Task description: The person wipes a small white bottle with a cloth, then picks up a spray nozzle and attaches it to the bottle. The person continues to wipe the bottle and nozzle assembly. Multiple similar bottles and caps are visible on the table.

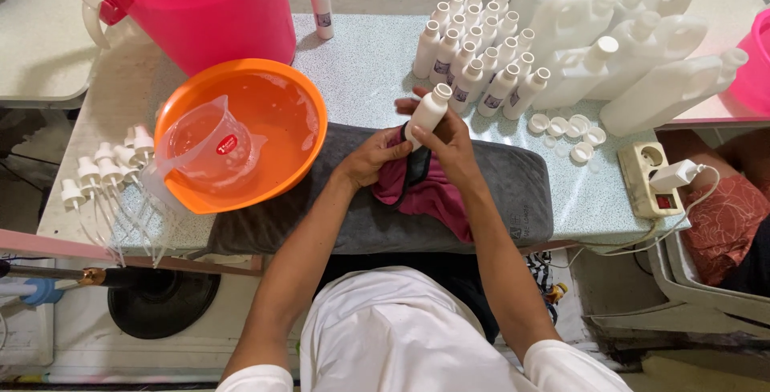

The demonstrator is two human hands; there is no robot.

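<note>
A small white bottle (427,114) with no cap is held tilted above a grey towel (521,191) on the table. My right hand (447,142) grips the bottle around its body. My left hand (370,157) presses a dark pink cloth (429,196) against the bottle's lower end. The cloth drapes down over the towel between my wrists. Just beyond the bottle stands a cluster of several like white bottles (477,51).
An orange basin (309,111) with liquid and a clear measuring jug (210,143) sits left, a pink bucket (200,7) behind it. Spray pump heads (104,167) lie far left. Large white jugs (634,47), loose white caps (565,129) and a power strip (650,177) are right.
</note>
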